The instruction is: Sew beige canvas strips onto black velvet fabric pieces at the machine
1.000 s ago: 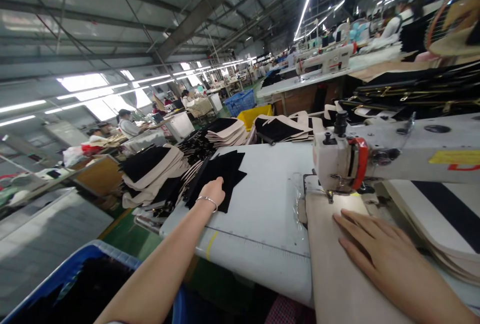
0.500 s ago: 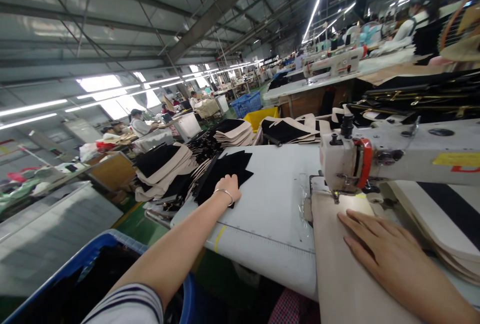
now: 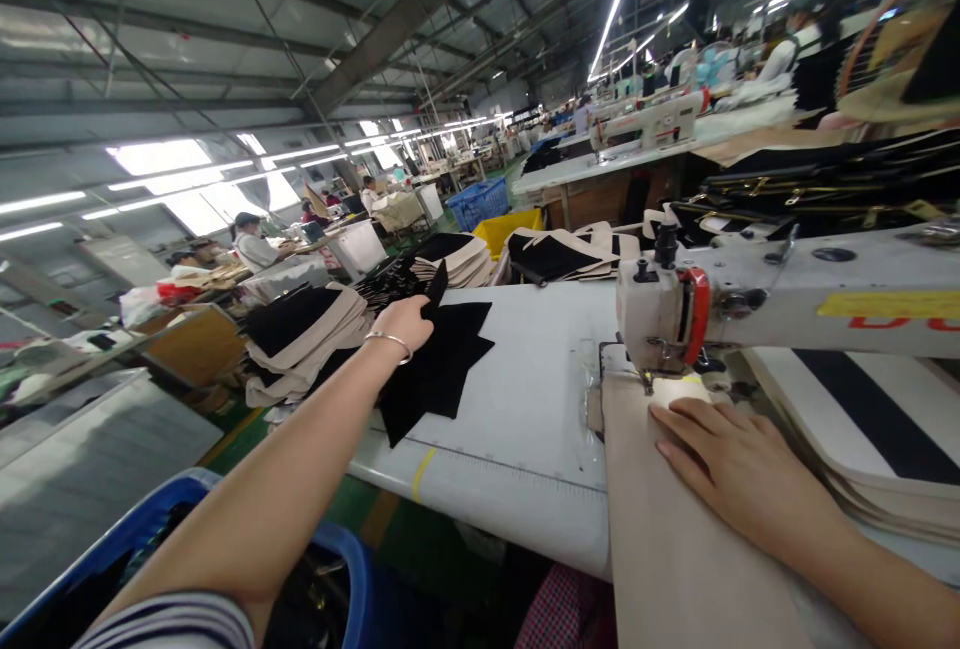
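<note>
My left hand, with a bangle at the wrist, is closed at the far left of the sewing table. Its fingers grip a black fabric piece, one corner of which stands up. Below and beside that hand, more black pieces with pointed corners lie fanned out. My right hand rests flat, fingers stretched, on a beige panel. The panel's far end reaches the needle area of the sewing machine, and a small pale yellowish patch shows just ahead of my fingertips.
Striped beige-and-black panels are stacked right of the machine. Piles of beige and black pieces stand beyond my left hand. A blue bin with dark contents sits below my left arm. A yellow crate stands behind the table.
My left hand has moved left and up, raising a black piece's corner, and the black pieces have shifted. My right hand stays flat on the beige panel. The view has swung slightly right.
</note>
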Motion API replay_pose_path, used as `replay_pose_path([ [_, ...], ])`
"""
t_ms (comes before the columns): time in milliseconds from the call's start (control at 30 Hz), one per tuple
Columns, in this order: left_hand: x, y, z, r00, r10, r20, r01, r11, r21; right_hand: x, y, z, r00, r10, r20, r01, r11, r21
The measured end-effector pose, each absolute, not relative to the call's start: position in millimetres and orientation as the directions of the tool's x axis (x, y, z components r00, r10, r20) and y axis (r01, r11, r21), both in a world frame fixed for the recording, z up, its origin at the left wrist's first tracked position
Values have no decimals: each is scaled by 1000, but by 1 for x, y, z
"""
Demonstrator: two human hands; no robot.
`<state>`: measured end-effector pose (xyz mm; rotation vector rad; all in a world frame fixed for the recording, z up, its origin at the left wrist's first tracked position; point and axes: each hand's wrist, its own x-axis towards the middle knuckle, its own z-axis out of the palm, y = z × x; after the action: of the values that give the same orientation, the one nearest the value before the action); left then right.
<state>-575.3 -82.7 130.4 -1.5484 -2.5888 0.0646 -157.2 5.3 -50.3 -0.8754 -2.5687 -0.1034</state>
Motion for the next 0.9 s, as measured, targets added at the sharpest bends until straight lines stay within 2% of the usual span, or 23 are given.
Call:
replay_pose_path([
  [100, -544, -88, 114, -246, 969, -25, 968, 247, 39, -161, 5, -46, -702, 577, 418, 606, 792, -76],
  [167, -514, -89, 78, -56, 998, -4, 989, 56, 134, -162, 4, -45, -704, 581, 409, 607, 791, -79],
  [267, -478, -82, 18, -95, 987, 128, 984, 74, 159, -161, 3, -43, -708, 583, 399, 605, 792, -84],
  [367, -464, -66, -12, -173, 973, 154, 961, 133, 243, -159, 2, -40, -711, 582, 394, 601, 794, -89],
  [500, -452, -52, -3, -113, 983, 148, 947, 62, 314, -161, 1, -34, -710, 585, 391, 601, 793, -96],
  [633, -421, -46, 12, 123, 981, 148, 853, -181, 489, -163, -2, -32, -709, 592, 383, 603, 791, -107],
  [700, -402, -41, 13, 196, 975, 103, 825, -221, 521, -163, -2, -32, -709, 596, 378, 604, 789, -113],
  [800, -381, -35, 12, 166, 983, 83, 852, -185, 489, -161, -2, -32, -702, 607, 374, 610, 782, -124],
  [900, -373, -33, 10, 157, 968, 194, 820, -237, 521, -160, -2, -33, -693, 619, 370, 618, 774, -138],
])
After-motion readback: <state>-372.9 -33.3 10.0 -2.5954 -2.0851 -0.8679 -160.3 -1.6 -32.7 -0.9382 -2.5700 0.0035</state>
